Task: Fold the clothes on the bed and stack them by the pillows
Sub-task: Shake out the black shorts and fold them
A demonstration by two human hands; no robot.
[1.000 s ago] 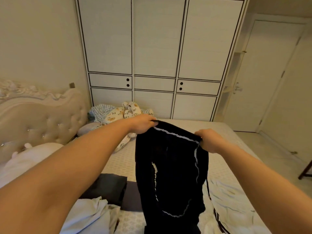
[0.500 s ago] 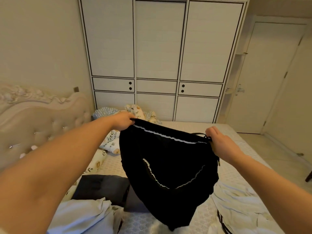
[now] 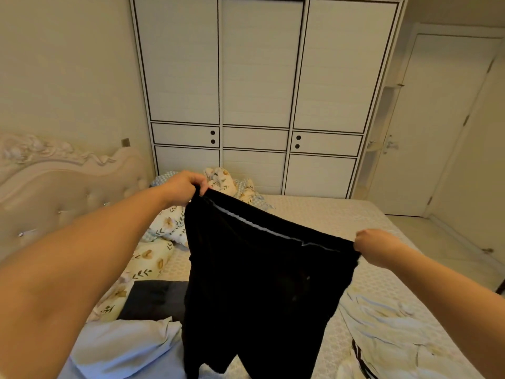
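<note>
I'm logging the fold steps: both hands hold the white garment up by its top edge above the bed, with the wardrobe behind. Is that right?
Not quite: the garment is black, not white. In the head view the left hand and right hand each pinch its top edge and hold it up above the bed, with the wardrobe behind.

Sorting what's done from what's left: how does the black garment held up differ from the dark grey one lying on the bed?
The black garment hangs spread in the air, gripped at its top edge by the left hand and right hand; the dark grey garment lies flat on the bed, untouched. The black one is unfolded, the grey one looks folded into a neat rectangle. Both are dark cloth.
</note>
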